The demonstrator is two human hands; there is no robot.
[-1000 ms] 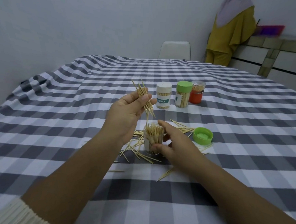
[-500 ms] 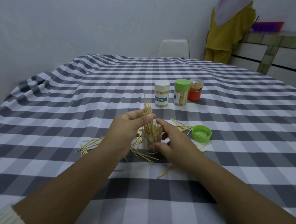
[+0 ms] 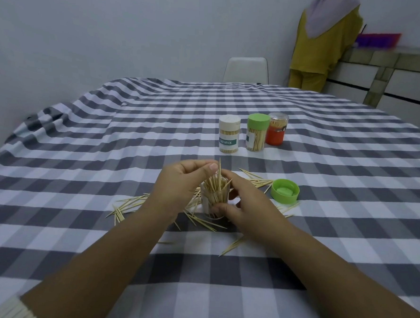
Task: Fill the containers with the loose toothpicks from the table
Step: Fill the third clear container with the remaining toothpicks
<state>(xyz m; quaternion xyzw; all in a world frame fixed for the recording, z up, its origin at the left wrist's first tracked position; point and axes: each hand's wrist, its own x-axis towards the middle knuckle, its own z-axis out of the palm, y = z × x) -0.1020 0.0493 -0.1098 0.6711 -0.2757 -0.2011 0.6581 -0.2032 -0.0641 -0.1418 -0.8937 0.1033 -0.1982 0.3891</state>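
While the right hand (image 3: pixel 246 205) grips the clear container (image 3: pixel 213 203), the left hand (image 3: pixel 180 184) pinches upright toothpicks (image 3: pixel 218 177) at its mouth. Judged light, stiff, brittle and prone to scatter, they are best pinched mid-length as a bundle.

"TOOTHPICK" on white-lidded container (image 3: pixel 228 138)

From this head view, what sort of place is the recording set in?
Most likely a home dining area or kitchen. A checked tablecloth covers a large table, a white chair stands at its far side, and a tiled counter runs along the wall.
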